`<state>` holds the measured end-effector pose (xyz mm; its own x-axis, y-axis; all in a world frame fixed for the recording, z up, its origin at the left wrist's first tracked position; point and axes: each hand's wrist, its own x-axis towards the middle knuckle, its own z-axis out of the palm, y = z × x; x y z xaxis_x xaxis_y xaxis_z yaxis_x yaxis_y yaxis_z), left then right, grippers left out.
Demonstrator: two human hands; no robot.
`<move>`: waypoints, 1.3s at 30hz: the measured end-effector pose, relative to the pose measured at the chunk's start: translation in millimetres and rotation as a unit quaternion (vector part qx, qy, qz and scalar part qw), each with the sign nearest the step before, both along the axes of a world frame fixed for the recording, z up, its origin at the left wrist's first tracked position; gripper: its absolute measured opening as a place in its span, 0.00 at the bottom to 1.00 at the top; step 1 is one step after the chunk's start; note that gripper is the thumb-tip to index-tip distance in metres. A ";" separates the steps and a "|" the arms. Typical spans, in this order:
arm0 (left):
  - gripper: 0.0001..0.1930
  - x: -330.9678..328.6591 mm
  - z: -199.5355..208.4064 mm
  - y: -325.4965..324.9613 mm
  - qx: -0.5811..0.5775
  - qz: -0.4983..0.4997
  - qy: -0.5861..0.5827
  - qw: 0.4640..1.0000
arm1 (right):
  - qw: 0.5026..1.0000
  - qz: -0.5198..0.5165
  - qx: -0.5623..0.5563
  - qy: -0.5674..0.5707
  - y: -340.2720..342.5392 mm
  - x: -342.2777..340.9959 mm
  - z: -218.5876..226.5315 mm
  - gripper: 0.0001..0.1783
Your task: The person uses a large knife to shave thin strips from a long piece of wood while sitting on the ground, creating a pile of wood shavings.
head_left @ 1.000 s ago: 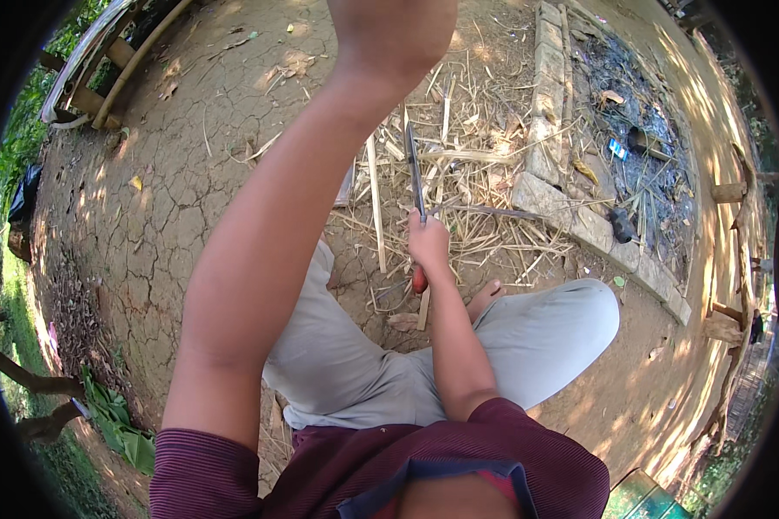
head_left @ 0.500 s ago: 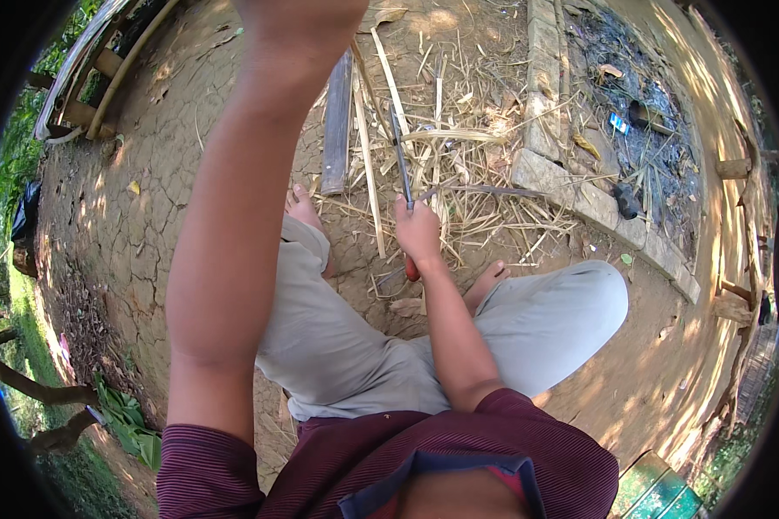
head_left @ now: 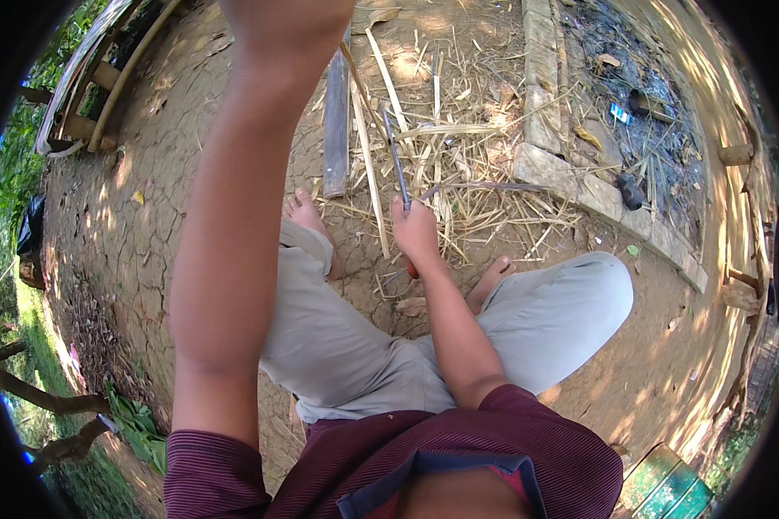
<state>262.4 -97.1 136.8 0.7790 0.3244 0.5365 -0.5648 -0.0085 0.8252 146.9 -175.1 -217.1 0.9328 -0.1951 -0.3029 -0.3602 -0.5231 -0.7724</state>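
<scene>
My right hand (head_left: pixel 414 230) is closed around a long, narrow knife (head_left: pixel 395 164), with its dark blade pointing away from me. A bit of its red handle shows below the fist. My left arm reaches far forward to the top edge. Only the wrist and back part of my left hand (head_left: pixel 287 22) show; its fingers are cut off. From beside that wrist a thin brown strip (head_left: pixel 362 80) slants down toward the blade; I cannot tell whether they touch. Pale split strips (head_left: pixel 369 164) and a dark flat board (head_left: pixel 336 130) lie on the ground near the blade.
Shavings (head_left: pixel 485 203) litter the dirt between my bare feet and a brick edging (head_left: pixel 571 177). Beyond it is a blackened ash patch (head_left: pixel 658 156) with a small blue packet (head_left: pixel 619 112). A wooden frame (head_left: pixel 104 78) stands far left, and a green metal object (head_left: pixel 666 486) lower right.
The view has shifted slightly. The knife's blade tip leans a little further left, and its red handle shows less below my right hand. My left arm stays stretched forward.
</scene>
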 end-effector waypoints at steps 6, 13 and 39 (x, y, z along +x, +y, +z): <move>0.21 4.7 -4.4 2.2 0.045 -0.007 -0.012 0.999 | 1.000 0.006 0.016 -0.009 -1.9 4.5 -4.8 0.26; 0.21 16.1 -6.4 11.0 0.056 -0.041 -0.025 0.997 | 0.953 -0.091 0.274 0.087 5.2 5.3 27.2 0.25; 0.23 16.7 -13.6 0.3 0.090 -0.038 -0.077 0.992 | 0.987 -0.021 0.160 -0.017 -7.6 2.7 -12.3 0.25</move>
<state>279.1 -96.9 123.2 0.7016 0.1562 0.6953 -0.6891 -0.0997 0.7178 149.6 -182.6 -229.4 0.9371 -0.1328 -0.3228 -0.3463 -0.2367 -0.9078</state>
